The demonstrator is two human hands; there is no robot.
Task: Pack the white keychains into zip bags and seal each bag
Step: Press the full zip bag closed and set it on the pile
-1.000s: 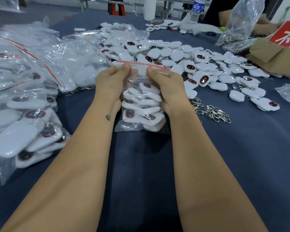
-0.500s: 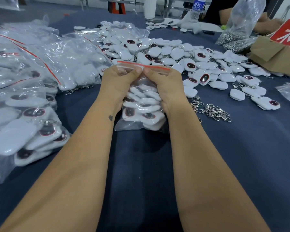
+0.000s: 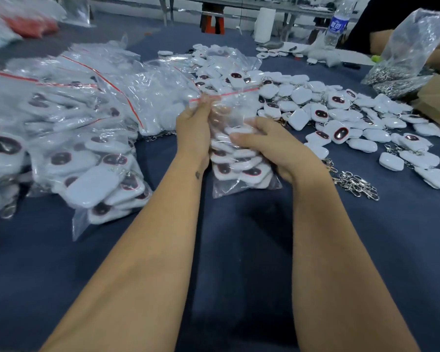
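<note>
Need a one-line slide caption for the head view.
Left hand pinches the filled zip bag near its red seal while the right hand grips its side, loose white keychains beyond.

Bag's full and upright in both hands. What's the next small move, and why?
Probably set the filled zip bag onto the packed bags to the left. The left hand pinches its red-striped top, the right hand grips its side, and the strip looks closed, though motion blur leaves that uncertain.
</note>
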